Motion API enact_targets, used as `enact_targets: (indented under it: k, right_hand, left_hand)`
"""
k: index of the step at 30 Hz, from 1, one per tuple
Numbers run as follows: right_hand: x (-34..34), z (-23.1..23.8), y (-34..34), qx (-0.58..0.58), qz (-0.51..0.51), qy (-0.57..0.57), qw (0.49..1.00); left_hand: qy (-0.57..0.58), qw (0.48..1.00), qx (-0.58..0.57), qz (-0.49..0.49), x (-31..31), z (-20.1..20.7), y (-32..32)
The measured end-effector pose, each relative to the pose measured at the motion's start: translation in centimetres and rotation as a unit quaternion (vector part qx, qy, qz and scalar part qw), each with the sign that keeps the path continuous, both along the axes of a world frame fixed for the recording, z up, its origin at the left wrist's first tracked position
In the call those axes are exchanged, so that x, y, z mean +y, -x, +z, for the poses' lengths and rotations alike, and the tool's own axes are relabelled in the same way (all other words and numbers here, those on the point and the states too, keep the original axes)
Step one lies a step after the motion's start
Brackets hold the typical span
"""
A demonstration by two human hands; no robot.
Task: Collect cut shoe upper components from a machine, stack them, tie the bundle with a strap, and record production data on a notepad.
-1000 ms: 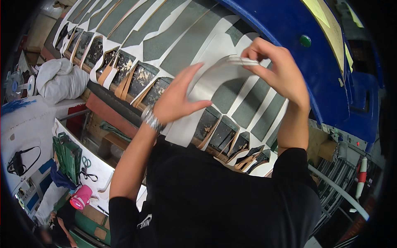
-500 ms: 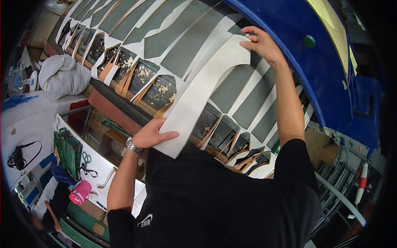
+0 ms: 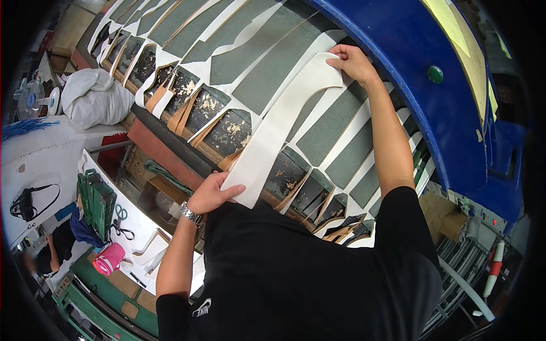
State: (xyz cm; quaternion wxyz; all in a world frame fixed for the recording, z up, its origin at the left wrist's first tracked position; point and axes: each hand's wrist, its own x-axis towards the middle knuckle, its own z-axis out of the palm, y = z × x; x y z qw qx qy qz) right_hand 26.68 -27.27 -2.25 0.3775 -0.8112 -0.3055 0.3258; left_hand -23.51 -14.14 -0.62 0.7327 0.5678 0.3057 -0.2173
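A long white piece of flat sheet material, curved and flared at its far end, stretches diagonally between my hands. My left hand pinches its near end, thumb on top and fingers underneath. At the far end my right hand grips the edge between thumb and fingers. Beneath the piece lies a grey-green work surface covered by a web of white cut-out sheet. Tan-edged strips of that web sag over the near edge. What the white piece touches underneath is hidden.
A blue machine body with a green button curves along the far right. At left are a white sack, a white table with scissors, a pink container and green blocks. Another person is at lower left.
Both hands still hold the white piece, its near end now slightly higher in view. The surroundings have shifted a little with my head. The other person's arm has changed position.
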Motion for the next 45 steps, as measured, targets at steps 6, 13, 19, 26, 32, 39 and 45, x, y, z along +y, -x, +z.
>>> enact_targets:
  k: [6, 13, 19, 26, 32, 39, 45]
  right_hand:
    - [0.1, 0.2, 0.3, -0.017, -0.002, 0.006, 1.0]
    - [-0.6, -1.4, -0.3, -0.118, 0.018, -0.013, 0.993]
    - [0.4, -0.4, 0.7, -0.176, 0.022, -0.004, 0.984]
    - [2.7, -0.5, -2.6, -0.208, 0.154, 0.059, 0.964]
    - [-0.6, -1.7, -6.2, -0.159, 0.161, 0.033, 0.973]
    - [-2.9, 1.1, -7.1, -0.025, 0.124, -0.08, 0.989]
    - [-0.6, 24.1, 10.3, -0.161, 0.204, 0.046, 0.964]
  left_hand:
    - [-0.005, 1.0, -0.018, 0.018, -0.6, -1.0, 0.1]
    - [-0.022, 0.999, 0.004, 0.048, -1.3, -3.0, 1.3]
    - [-0.107, 0.992, 0.057, 0.02, -1.3, -3.7, 3.2]
    - [-0.302, 0.95, 0.076, -0.035, -0.3, 0.2, 4.9]
    - [-0.334, 0.942, 0.016, 0.025, -0.2, 2.7, 5.8]
    - [-0.348, 0.936, -0.026, 0.04, -1.5, 2.8, 5.6]
    - [-0.305, 0.938, -0.162, 0.028, -0.1, 4.5, 3.3]
